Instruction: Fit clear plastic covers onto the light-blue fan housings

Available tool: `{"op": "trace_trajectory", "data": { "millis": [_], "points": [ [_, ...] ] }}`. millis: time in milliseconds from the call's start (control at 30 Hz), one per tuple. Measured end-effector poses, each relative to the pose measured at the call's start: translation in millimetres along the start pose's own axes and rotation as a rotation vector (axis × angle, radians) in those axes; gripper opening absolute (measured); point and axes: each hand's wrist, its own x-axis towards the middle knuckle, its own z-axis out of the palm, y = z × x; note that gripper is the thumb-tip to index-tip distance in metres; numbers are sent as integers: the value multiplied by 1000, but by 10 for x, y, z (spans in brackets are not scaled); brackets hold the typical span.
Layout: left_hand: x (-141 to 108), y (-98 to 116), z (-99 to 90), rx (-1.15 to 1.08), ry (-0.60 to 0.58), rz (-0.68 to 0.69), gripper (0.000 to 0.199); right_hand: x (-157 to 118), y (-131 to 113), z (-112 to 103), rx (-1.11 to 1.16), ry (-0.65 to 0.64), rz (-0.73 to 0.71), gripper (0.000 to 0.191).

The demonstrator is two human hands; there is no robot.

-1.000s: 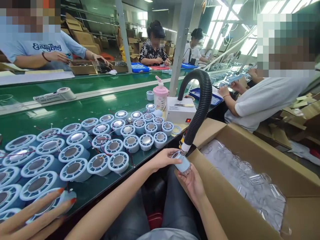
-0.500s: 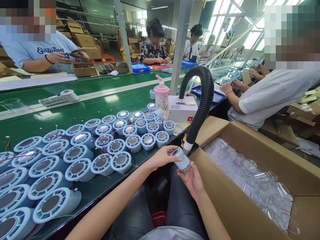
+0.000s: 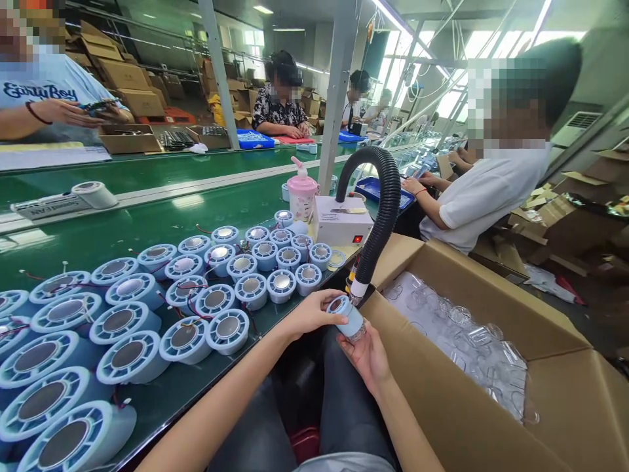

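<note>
Between my two hands, over my lap, is a light-blue round motor housing with a clear plastic piece at its lower end. My left hand is closed around the housing's upper side, thumb across it. From below, my right hand grips the clear end with its fingers. The white-collared tip of a black corrugated hose points down right beside the housing; whether they touch I cannot tell. Many similar blue housings, with dark or shiny discs and thin wires, stand in rows on the green bench to the left.
A cardboard box on the right holds clear plastic rings. The hose rises from a white machine with a red switch, near a pink cup. A metal post stands behind. Co-workers sit across and to the right.
My view has turned slightly right and up, so the scene sits further left. Both hands keep hold of the same housing by the hose tip.
</note>
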Motion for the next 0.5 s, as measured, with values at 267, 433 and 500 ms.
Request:
{"op": "trace_trajectory", "data": {
  "millis": [267,433,500],
  "points": [
    [12,23,-68,34,-12,0,67,18,58,113,-31,70,-41,44],
    [73,28,-92,94,-32,-2,68,64,74,117,-73,106,-95,47],
    [84,25,-87,126,-51,-10,71,67,70,118,-111,132,-126,47]
  ]
}}
